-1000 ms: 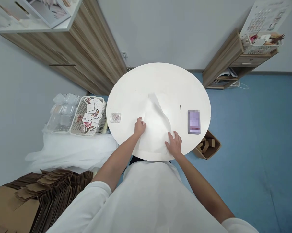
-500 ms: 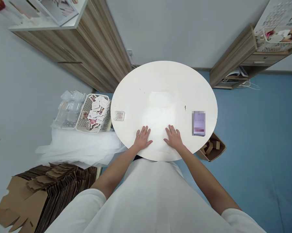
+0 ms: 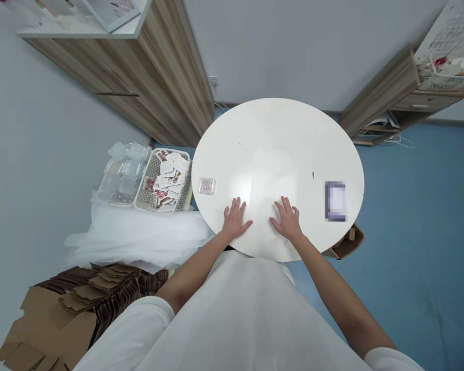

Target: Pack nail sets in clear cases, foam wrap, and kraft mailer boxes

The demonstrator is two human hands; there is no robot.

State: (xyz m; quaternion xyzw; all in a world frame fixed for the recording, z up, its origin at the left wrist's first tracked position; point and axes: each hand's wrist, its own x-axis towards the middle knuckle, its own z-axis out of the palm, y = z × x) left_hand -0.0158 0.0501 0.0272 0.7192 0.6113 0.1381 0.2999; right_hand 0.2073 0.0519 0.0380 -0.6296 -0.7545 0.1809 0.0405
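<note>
A: What do we see under the hands, and which way does it point?

B: We make out what seems a thin white sheet lying flat on the white table, at the near edge. White on white, we cannot trace its outline, so we cannot tell its long axis.

A: And the hands?

B: We see the left hand palm down, fingers spread towards the far edge, thumb pointing inward. The right hand mirrors it, fingers apart and slightly bent. We find nothing gripped in either.

A: What else is on the tabletop?

B: We have a small clear case near the left edge and a blurred purple rectangle near the right, its long axis running near to far. We notice a dark mark just beyond it.

A: And around us?

B: To our left, a basket of cards sits beside clear plastic containers; nearer us come white sheets and folded cardboard. A wood-grain cabinet stands behind, a shelf unit far right, and an open carton on the blue floor.
</note>
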